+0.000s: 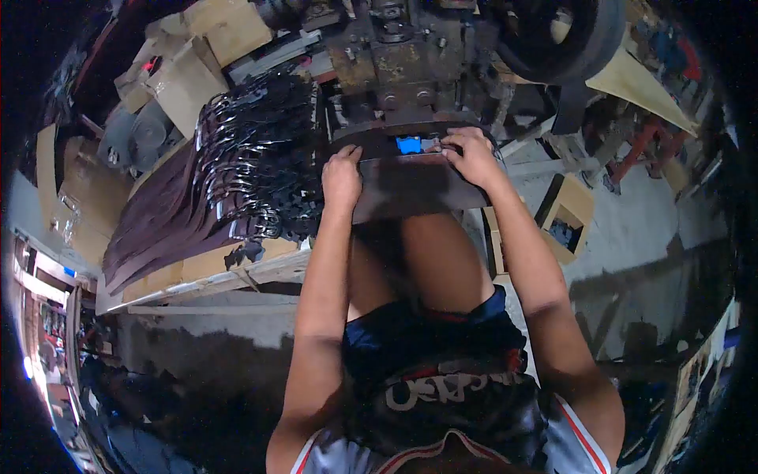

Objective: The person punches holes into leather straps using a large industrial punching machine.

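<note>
My left hand [342, 180] is at the left end of a dark plate [418, 192] in front of a machine, its fingers curled in. What it grips, if anything, is lost against the dark surface. At the plate's right side my right hand [474, 158] has thumb and fingers pinched together. Close to those fingertips lies a small greyish piece [430, 145], too small to name. A bright blue piece [409, 145] sits just left of it, between both hands. To the left, many dark brown straps with metal buckles [245, 158] are piled on a table.
The worn metal machine [395, 67] stands directly ahead, with a large dark wheel [560, 39] at upper right. Cardboard boxes [185, 83] are stacked at upper left. An open carton [566, 217] holding dark pieces stands on the floor at right. The table edge [213, 282] is near my left arm.
</note>
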### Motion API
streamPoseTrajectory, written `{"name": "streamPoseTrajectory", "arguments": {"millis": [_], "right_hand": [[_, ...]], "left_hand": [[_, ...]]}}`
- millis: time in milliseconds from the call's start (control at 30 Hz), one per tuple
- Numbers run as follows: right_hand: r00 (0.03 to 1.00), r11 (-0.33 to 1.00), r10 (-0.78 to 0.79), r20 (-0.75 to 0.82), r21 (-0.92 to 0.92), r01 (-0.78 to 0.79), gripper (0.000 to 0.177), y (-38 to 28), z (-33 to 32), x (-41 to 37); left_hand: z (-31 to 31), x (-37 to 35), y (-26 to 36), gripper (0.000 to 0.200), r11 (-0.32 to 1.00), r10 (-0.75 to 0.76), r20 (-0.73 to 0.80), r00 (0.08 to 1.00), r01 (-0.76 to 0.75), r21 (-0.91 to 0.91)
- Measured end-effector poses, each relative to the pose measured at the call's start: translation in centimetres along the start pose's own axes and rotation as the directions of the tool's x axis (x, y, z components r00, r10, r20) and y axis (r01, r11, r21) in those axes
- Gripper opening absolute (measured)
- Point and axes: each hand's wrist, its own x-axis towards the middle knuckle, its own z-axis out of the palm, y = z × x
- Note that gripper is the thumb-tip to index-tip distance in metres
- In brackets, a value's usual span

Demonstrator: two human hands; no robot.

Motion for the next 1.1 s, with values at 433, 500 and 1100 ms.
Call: {"name": "streamPoseTrajectory", "arguments": {"millis": [433,500,1100], "right_hand": [[0.979,0.985,-0.137,-0.152,0.085,0.151,0.024,-8.4,-0.6,-6.7],[0.975,0.968,-0.197,-0.103,0.141,0.21,0.023,-9.6,0.4,-8.1],[0.923,0.89,-0.37,-0.106,0.244,0.385,0.017,-11.6,0.4,-11.1]], "left_hand": [[-0.1,0.0,-0.3,0.035,0.999,0.013,0.022,1.0,-0.012,-0.051],[-0.2,0.0,-0.1,0.034,0.999,0.002,0.02,1.0,-0.001,-0.044],[0.2,-0.2,-0.4,0.032,1.0,0.008,-0.019,1.0,-0.008,0.002]]}}
